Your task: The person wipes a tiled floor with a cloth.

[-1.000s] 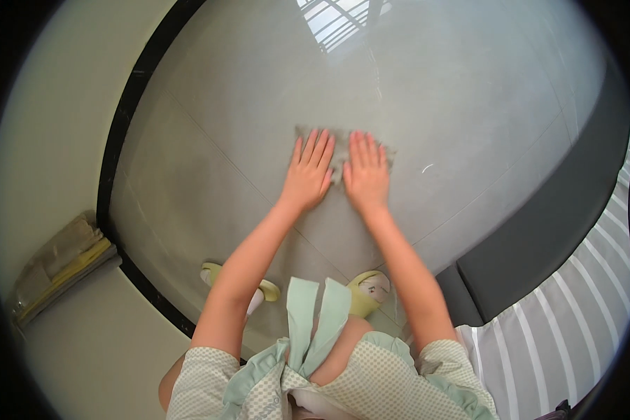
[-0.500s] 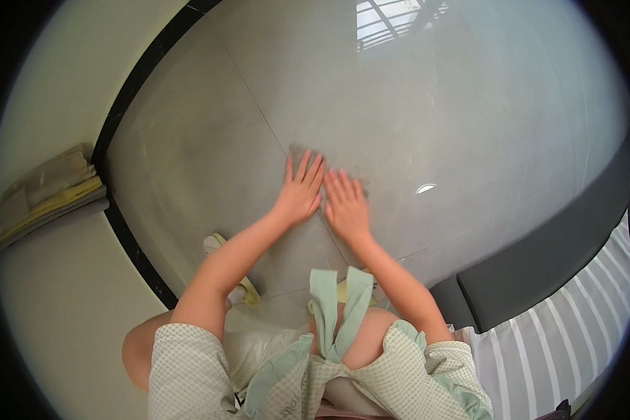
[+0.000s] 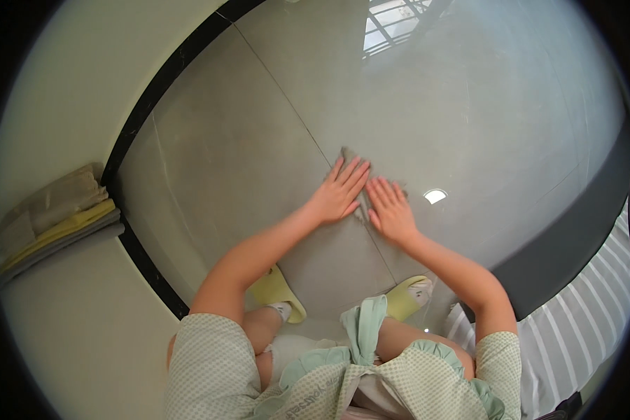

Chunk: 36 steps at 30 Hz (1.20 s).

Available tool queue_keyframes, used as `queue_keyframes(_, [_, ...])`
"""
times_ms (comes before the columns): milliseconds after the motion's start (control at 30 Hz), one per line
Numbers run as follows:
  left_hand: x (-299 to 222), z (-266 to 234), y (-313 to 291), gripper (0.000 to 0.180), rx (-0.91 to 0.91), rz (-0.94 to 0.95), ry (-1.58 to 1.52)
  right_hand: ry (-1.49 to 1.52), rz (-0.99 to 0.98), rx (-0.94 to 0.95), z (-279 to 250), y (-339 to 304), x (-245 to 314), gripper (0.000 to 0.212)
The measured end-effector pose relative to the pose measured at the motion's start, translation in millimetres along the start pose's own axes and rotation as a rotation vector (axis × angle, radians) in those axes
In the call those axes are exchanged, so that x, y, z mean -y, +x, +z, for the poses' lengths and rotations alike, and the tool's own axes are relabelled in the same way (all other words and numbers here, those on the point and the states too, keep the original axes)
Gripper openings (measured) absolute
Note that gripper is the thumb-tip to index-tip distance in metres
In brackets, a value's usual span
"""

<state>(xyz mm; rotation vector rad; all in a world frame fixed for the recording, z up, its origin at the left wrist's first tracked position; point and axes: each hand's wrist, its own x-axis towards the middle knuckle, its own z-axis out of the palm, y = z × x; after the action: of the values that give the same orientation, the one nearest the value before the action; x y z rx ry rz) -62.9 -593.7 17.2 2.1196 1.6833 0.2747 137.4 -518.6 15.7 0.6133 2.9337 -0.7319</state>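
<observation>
On the glossy grey tiled floor [image 3: 427,119], my left hand [image 3: 339,192] lies flat with its fingers spread. It presses on a thin grey cloth [image 3: 348,151], whose edge shows past the fingertips. Close beside it, my right hand [image 3: 393,212] also rests flat on the cloth, fingers stretched out. A bit of the cloth pokes out between the palms and by the right fingertips. The rest is hidden under the hands. Neither hand grips it. A dark tile seam runs beneath them.
Folded grey and yellow cloths [image 3: 63,217] sit against the left wall, by a black skirting strip [image 3: 134,119]. Yellow-green slippers [image 3: 276,292] are on my feet, close below my hands. At the right is a dark grey padded edge [image 3: 563,262] with striped grey fabric [image 3: 574,336].
The view has shifted, so my hands and the cloth appear farther right, still by the same seam. My elbows are bent farther outward, and more of both slippers shows.
</observation>
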Motion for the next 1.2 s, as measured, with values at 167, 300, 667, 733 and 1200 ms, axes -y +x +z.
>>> queue_keyframes(167, [75.6,-44.0,43.9,0.071,-0.074,-0.002,0.176,-0.172,0.217,-0.202,-13.5,91.8,11.1,0.066])
queue_keyframes(300, [131.0,-68.4,43.1,0.068,-0.081,0.03,0.196,-0.127,0.393,-0.265,-1.3,158.9,49.9,0.065])
queue_keyframes(667, [125.8,-47.5,-133.0,0.067,-0.082,-0.353,0.11,0.078,0.134,-0.156,55.5,159.5,169.4,0.062])
queue_keyframes(733, [111.9,-43.3,-154.2,0.068,-0.036,-0.348,0.113,0.09,0.094,-0.156,67.9,142.0,185.5,0.063])
queue_keyframes(1200, [217.4,-99.4,37.3,0.066,-0.276,-0.056,0.169,-0.095,0.426,-0.424,0.6,266.3,81.4,0.061])
